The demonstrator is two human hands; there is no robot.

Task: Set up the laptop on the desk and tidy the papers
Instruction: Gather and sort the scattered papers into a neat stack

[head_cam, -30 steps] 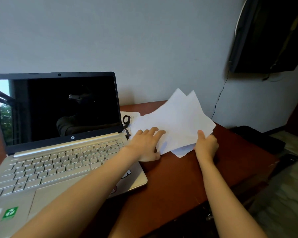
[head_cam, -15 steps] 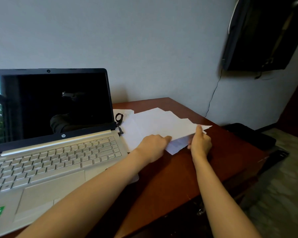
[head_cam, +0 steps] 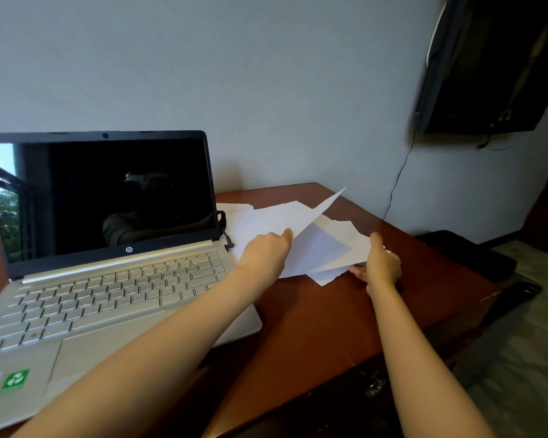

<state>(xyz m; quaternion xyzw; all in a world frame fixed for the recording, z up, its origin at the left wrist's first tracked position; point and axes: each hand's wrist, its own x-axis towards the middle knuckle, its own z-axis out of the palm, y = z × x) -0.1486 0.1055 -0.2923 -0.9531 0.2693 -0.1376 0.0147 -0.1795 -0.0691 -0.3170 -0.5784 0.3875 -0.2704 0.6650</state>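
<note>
Papers (head_cam: 329, 248) in a loose pile on the desk (head_cam: 314, 317), just to the right of the open laptop (head_cam: 108, 279).

The white sheets lie fanned and crooked, with corners pointing different ways, and some have faint writing. The left hand (head_cam: 266, 256) pinches the top sheet (head_cam: 310, 213) at its near edge and tilts it up, so the far corner is in the air. The right hand (head_cam: 383, 268) grips the right edge of the pile, thumb on top and fingers underneath. To do this step well, I think it is better to hold the pile steady with the right hand, lay the lifted sheet square on the others, then knock the edges together on the desk. Thin paper bends and slides easily, so a gentle grip is enough.
</note>
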